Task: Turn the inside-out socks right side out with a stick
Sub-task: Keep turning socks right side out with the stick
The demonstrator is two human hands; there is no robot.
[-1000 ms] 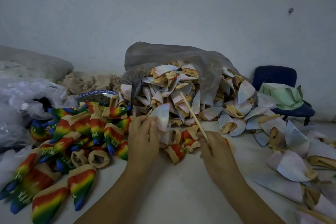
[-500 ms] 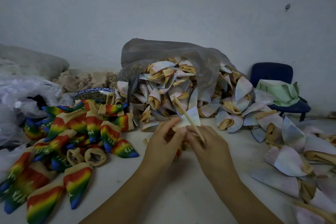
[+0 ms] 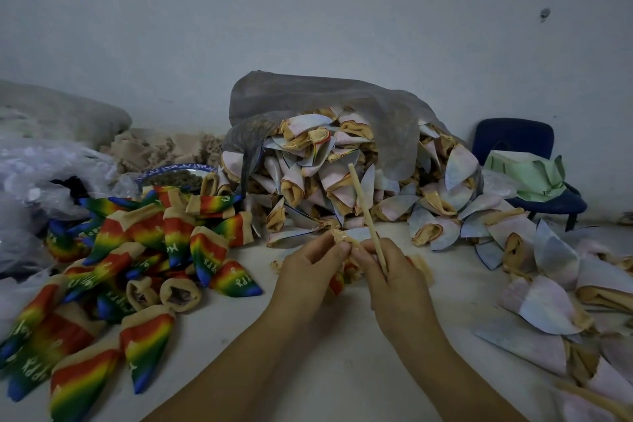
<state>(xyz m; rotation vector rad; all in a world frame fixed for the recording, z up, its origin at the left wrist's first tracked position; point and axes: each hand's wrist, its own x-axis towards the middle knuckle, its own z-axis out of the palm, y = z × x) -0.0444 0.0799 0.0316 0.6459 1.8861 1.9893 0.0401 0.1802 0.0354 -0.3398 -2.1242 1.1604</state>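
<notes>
One wide-angle view, worn on the head. Faces forward and down across the worktop [image 3: 342, 384] toward the back wall [image 3: 308, 27]. Sits near, just above the left hand [image 3: 308, 271] and right hand [image 3: 399, 284] at lower centre. Takes in the rainbow sock heap [image 3: 113, 260] at left and the pale sock heap [image 3: 342, 168] ahead.

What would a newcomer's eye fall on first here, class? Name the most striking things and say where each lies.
The rainbow socks heaped on the left blaze brightest, against the pale inside-out socks spilling from a grey bag at the centre back. In front, the left hand and right hand pinch one sock between them, the right also holding a stick that slants up and away.
</notes>
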